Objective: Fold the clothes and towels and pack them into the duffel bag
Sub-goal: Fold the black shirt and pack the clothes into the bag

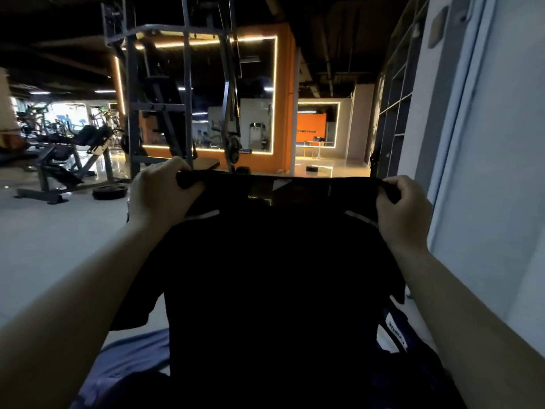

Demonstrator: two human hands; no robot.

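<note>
Black shirt [274, 276] between gripping hands [159, 193]

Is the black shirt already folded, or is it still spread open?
Spread open: the left hand and right hand grip the black shirt at its shoulders, and it hangs flat.

The shirt [274, 276] filling the centre of the frame is black, with a short pale grey stripe on each shoulder. At lower left a blue cloth [132, 358] shows under it. At lower right lies a dark navy bag [395, 335] with a white panel bearing dark lettering. Behind, in the upper middle, an orange wall [284, 93] frames a mirror edged with warm yellow light strips.
</note>
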